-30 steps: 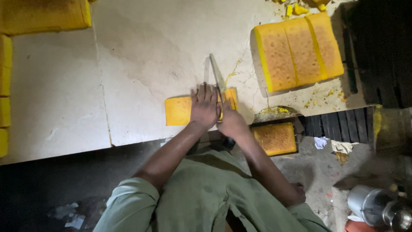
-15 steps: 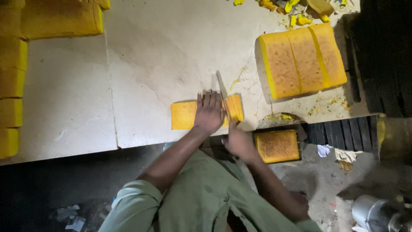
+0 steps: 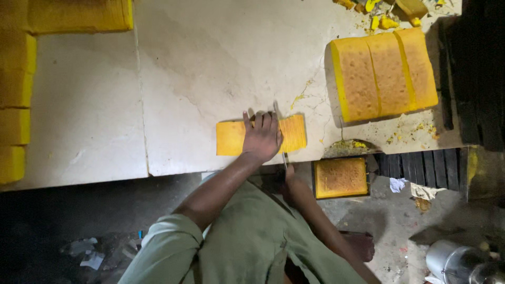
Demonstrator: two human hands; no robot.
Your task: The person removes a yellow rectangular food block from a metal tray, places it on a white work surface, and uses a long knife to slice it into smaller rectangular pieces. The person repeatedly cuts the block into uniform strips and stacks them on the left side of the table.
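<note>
A yellow cake slab (image 3: 230, 138) lies near the front edge of the pale marble counter (image 3: 210, 68). My left hand (image 3: 261, 135) presses flat on top of it, fingers spread. My right hand (image 3: 293, 185) grips the handle of a long knife (image 3: 280, 138) just below the counter edge; the blade runs up across the slab to the right of my left hand. The part of the slab right of the blade shows fine slice lines.
A large yellow cake block (image 3: 384, 73) cut into three strips sits at the right, crumbs around it. Yellow slabs (image 3: 16, 105) line the left edge and back left. A small tin of cake (image 3: 340, 178) stands below the counter. A metal pot (image 3: 457, 263) is at bottom right.
My right hand has drawn the knife back toward me, dropping below the counter edge. My left hand stays pressed on the slab.
</note>
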